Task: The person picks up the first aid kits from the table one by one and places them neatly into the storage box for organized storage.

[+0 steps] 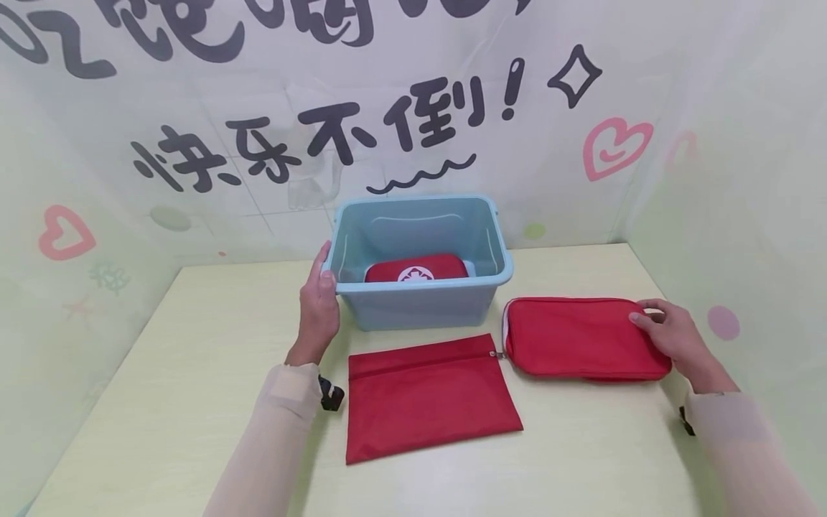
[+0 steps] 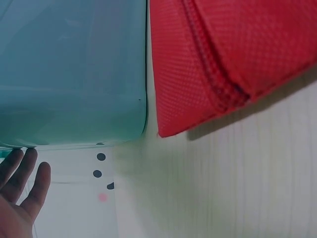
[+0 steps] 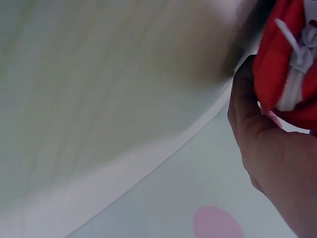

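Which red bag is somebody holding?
The rightmost thick bag, gripped by the right hand; no hand holds the flat pouch or the emblem bag inside the blue tub.

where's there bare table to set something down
Bare table lies between left wall and left sleeve, and on the near side of the flat red pouch. Crowded: the centre, where pouch, blue bin and thicker red case sit close.
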